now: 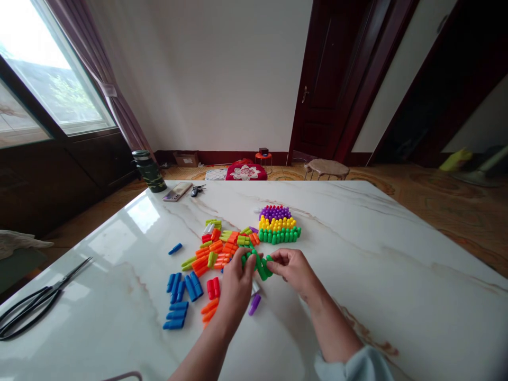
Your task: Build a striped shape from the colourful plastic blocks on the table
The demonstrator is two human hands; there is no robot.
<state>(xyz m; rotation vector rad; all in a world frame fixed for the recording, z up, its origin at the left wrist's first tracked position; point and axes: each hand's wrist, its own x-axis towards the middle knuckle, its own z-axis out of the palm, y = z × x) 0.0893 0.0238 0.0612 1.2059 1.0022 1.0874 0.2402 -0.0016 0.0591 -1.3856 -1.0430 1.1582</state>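
Observation:
Several green bullet-shaped plastic pieces (261, 269) are between my two hands, just above the marble-patterned table (357, 254). My left hand (241, 270) is closed on the left part of them, and my right hand (291, 269) pinches the right end. Beyond the hands stands a block of rowed pieces (278, 225), green in front, then yellow, purple and red. Loose orange pieces (201, 264), lime ones and others lie in a heap left of my left hand. Blue pieces (193, 287) lie nearer the front left. A purple piece (254, 305) rests below my hands.
Black long-handled scissors (51, 291) lie at the table's left edge. A camouflage flask (149, 171), a phone (178, 191) and keys (196, 190) are at the far left corner. Past the table stand a round stool (327, 168) and a red cushioned seat (246, 171).

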